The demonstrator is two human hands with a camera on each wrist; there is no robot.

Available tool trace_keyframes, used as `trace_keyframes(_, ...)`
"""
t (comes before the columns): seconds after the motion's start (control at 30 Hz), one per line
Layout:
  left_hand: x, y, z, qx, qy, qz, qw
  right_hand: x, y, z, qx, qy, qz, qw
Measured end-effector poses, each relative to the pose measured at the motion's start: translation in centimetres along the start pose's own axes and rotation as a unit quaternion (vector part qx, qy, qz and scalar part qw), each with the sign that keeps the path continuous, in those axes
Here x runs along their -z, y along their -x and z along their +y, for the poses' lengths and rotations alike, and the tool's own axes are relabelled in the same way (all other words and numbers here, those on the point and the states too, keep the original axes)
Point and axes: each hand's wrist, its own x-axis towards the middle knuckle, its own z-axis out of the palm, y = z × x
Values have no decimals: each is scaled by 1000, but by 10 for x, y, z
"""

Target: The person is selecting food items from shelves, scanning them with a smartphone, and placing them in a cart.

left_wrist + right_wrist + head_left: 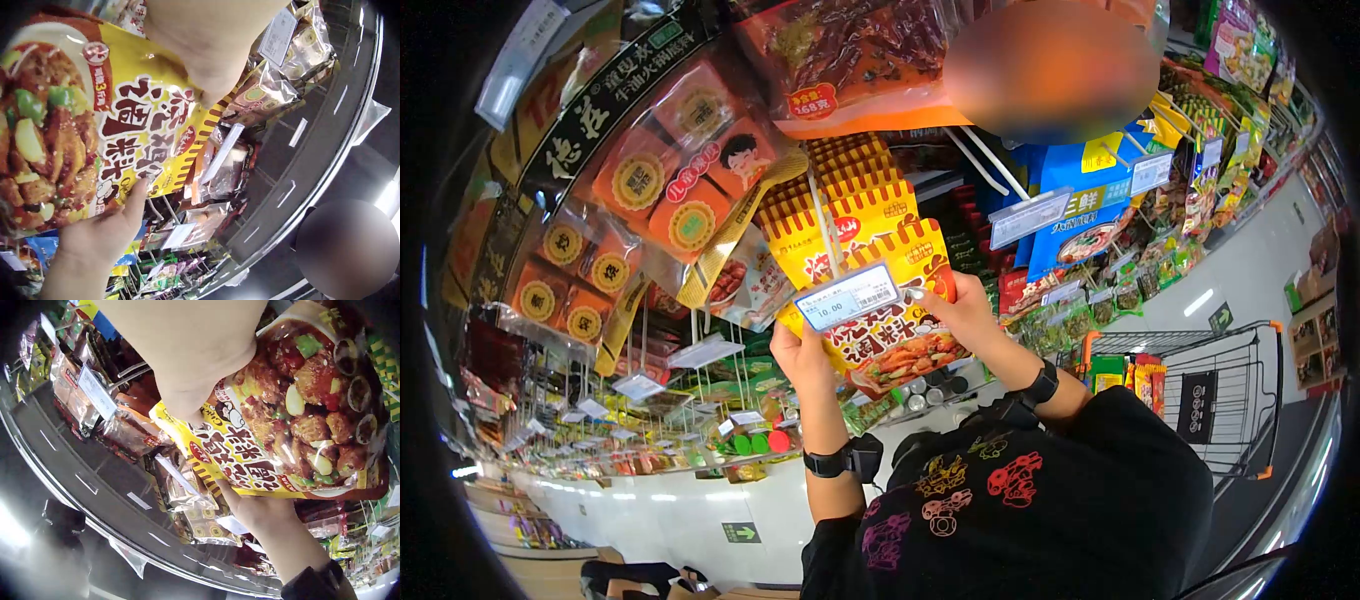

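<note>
Both hands hold a yellow seasoning packet (900, 345) with a printed picture of cooked chicken on its lower part. My left hand (802, 352) grips its left edge, and my right hand (968, 318) grips the right edge with the thumb on the front. A price tag (847, 297) reading 10.00 overlaps the front of the packet in the head view. Behind it, several matching yellow packets (825, 165) hang in a row. From the left wrist, the packet (150, 81) shows large dark characters; the right wrist view shows the packet's food picture (300, 406) close up.
Red-orange hotpot-base packs (640, 180) hang at the left, and a large clear pack (850, 60) hangs above. Blue packets (1080, 215) are to the right behind another price tag (1030, 218). A shopping cart (1200, 390) with several packets stands at the right on the pale floor.
</note>
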Motion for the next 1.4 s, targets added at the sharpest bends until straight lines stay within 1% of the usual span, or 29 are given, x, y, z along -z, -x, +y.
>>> trace_keyframes(0.03, -4, -5, 4, 5, -15, 20, 1000, -1, 2, 0, -1, -2, 7, 1000)
trace_keyframes(0.13, -14, -18, 12, -73, -91, 10, 993, -4, 7, 0, -1, -9, 34, 999)
trace_keyframes(0.17, -22, -15, 21, -57, -106, 25, 992, -5, 8, -1, -2, -10, 43, 999)
trace_keyframes(0.2, -28, -14, 28, -90, -147, 28, 985, -7, 10, -2, -3, -12, 52, 999)
trace_keyframes(0.27, -34, -17, 37, -158, -227, 33, 961, -13, 12, -4, 3, -29, 64, 998)
trace_keyframes(0.3, -35, -18, 40, -171, -265, 37, 948, -14, 12, 1, 1, -29, 71, 997)
trace_keyframes(0.4, -35, -26, 49, -249, -372, -23, 894, -16, 16, 5, 9, -12, 90, 996)
trace_keyframes(0.43, -36, -27, 49, -221, -360, -23, 906, -17, 16, 3, 12, -8, 95, 995)
trace_keyframes(0.53, -38, -24, 57, -274, -470, -19, 839, -17, 16, 1, 25, 15, 97, 995)
trace_keyframes(0.57, -38, -23, 55, -267, -473, -30, 839, -16, 18, 1, 29, 25, 94, 995)
trace_keyframes(0.67, -42, -25, 58, -313, -507, -31, 802, -20, 19, -5, 46, 3, 90, 995)
trace_keyframes(0.7, -42, -26, 60, -303, -491, -32, 816, -19, 20, -4, 28, -21, 79, 996)
trace_keyframes(0.8, -39, -33, 60, -322, -458, -68, 826, -23, 20, -8, 39, -44, 84, 995)
trace_keyframes(0.9, -40, -36, 61, -336, -435, -84, 831, -18, 19, 3, 39, -65, 75, 994)
trace_keyframes(1.0, -41, -36, 64, -335, -435, -86, 831, -18, 17, 4, 45, -75, 89, 992)
trace_keyframes(1.03, -41, -37, 62, -337, -426, -81, 836, -16, 16, 5, 39, -53, 93, 993)
trace_keyframes(1.13, -41, -36, 57, -330, -423, -75, 841, -14, 13, 4, 52, -76, 86, 992)
trace_keyframes(1.3, -42, -37, 57, -340, -400, -80, 847, -6, 10, 18, 49, -107, 71, 991)
trace_keyframes(1.4, -40, -41, 55, -336, -398, -94, 849, -6, 9, 11, 50, -86, 68, 993)
